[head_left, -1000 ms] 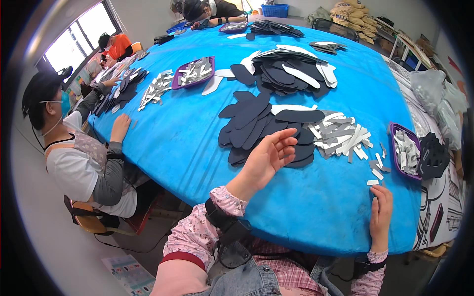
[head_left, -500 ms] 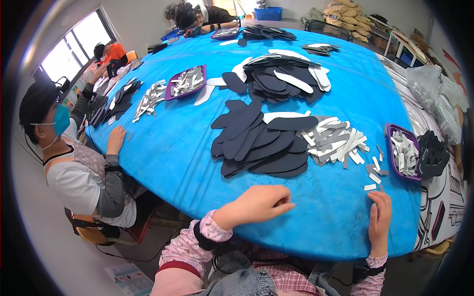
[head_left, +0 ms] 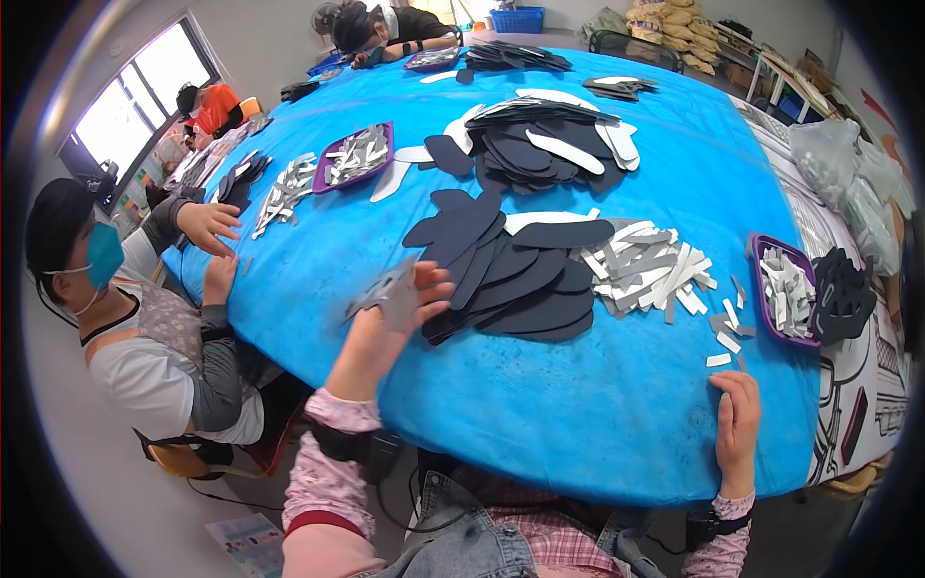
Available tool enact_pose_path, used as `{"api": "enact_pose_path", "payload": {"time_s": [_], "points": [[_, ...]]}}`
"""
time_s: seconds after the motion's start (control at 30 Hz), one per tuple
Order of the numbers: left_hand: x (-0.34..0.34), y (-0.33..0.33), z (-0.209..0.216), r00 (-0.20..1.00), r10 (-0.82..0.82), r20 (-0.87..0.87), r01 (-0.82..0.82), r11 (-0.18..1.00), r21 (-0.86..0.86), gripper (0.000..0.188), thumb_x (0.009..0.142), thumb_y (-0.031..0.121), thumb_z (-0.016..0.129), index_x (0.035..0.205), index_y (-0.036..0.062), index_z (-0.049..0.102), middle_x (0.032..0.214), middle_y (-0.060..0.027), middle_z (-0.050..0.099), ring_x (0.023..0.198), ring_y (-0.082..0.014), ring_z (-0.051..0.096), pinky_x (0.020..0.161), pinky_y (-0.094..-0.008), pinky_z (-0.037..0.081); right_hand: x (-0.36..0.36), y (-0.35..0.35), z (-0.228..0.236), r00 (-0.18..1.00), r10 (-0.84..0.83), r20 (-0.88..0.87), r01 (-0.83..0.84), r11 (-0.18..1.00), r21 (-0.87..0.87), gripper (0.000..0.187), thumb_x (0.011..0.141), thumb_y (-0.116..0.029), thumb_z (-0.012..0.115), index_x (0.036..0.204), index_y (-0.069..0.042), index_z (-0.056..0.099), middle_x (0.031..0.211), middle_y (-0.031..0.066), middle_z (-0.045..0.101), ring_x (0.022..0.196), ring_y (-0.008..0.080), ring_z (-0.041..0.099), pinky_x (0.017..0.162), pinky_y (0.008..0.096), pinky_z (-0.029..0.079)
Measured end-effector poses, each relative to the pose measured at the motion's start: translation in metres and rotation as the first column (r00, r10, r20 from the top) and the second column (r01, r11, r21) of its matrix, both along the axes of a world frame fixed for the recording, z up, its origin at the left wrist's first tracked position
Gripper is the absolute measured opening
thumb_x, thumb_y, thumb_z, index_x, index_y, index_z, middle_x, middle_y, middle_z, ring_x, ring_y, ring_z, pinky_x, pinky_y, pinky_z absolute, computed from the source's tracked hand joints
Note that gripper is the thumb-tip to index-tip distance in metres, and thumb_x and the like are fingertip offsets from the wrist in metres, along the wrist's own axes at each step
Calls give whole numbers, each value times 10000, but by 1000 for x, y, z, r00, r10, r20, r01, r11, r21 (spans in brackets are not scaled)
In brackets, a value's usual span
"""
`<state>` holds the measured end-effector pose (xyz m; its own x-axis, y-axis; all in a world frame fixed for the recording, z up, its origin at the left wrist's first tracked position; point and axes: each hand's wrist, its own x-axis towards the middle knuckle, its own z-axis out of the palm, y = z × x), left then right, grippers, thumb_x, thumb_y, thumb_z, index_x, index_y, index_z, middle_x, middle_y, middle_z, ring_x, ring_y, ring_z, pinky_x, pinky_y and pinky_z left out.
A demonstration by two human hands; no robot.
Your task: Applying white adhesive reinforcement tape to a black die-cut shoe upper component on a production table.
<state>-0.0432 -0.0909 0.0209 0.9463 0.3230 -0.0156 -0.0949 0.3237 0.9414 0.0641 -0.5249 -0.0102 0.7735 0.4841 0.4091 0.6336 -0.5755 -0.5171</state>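
My left hand [head_left: 374, 337] is raised over the front edge of the blue-covered table [head_left: 578, 414]. A thin grey piece with cut-outs [head_left: 387, 301], smeared by motion, is in its grasp; the fingers point right. Just beyond lies a fanned pile of dark insole-shaped pieces [head_left: 525, 289], with a white piece [head_left: 554, 220] partly under a dark one. My right hand [head_left: 737, 424] rests on the cover at the right, fingers stretched out and nothing in them. Close to its fingertips are a few loose white and grey strips [head_left: 719, 360]. A heap of such strips [head_left: 650, 270] adjoins the dark pile.
A purple basket of strips [head_left: 790, 297] stands at the right beside black cut-out scraps [head_left: 841, 301]. Farther back are another dark pile [head_left: 549, 154] and a second purple basket [head_left: 354, 159]. A masked co-worker [head_left: 154, 347] sits at the left; others work farther off.
My left hand has swung left and up from the front edge and turned over; the grey cut-out piece now shows at it. My right hand stays put. The left co-worker's far hand has come down.
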Motion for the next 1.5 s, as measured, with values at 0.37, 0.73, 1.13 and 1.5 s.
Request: {"api": "enact_pose_path", "payload": {"time_s": [0.37,0.73,1.13,1.5], "points": [[-88,-17,6,967,-137,-213,203,922,330,244,1001,196,503,1132,6,580,1154,-87,593,1044,-188,597,876,-331,491,-2,-1,-5,999,0,-38,0,1000,-8,322,994,-235,422,1066,7,621,1107,159,599,1069,317,544,967,396,401],[-109,3,-17,983,181,-34,48,-77,996,490,840,199,671,1296,94,528,1339,-118,494,1275,-316,443,1108,-488,292,-3,0,-5,1000,-3,-22,3,999,-34,307,999,-199,407,1078,9,620,1118,152,605,1088,306,546,979,387,400],[-144,50,-26,840,534,91,64,-265,962,431,784,160,735,1174,42,595,1105,-120,646,954,-282,643,820,-383,504,-2,1,-7,1000,-18,-8,18,999,-46,300,1003,-185,404,1079,13,615,1114,146,601,1080,296,548,973,372,404],[-126,45,84,778,507,372,-621,526,582,262,994,152,539,1197,0,602,1070,-58,672,846,-109,674,713,-286,597,-2,5,0,998,-5,63,8,998,-55,235,966,-159,477,1066,1,617,1111,156,602,1063,328,551,961,401,411]]}}
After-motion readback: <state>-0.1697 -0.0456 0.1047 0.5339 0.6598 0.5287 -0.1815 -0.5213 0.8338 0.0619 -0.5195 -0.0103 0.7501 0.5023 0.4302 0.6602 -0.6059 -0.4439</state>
